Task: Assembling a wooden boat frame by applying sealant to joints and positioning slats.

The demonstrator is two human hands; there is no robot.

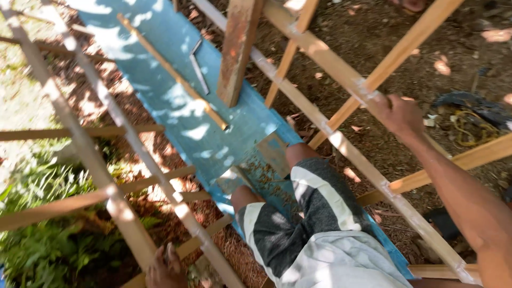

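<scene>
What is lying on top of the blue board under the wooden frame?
On the blue board lie a thin wooden strip, a small grey metal piece and scattered sawdust. The person's legs cover its near end, so anything there is hidden.

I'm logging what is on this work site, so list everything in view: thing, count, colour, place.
Blue panel: one, blue, flat on the ground, running from the top left down under the legs.
Wooden frame: one, pale wood, long rails and cross slats on both sides of the panel.
Weathered plank: one, brown with reddish stains, top centre, its end over the panel.
Thin slat: one, tan, lying along the panel.
Metal strip: one, grey, on the panel beside the slat.
Green plants: a patch, lower left.
Yellow rope: one tangle, right, on the dirt.
Left hand: on a rail, bottom.
Right hand: fingers around a rail.
</scene>
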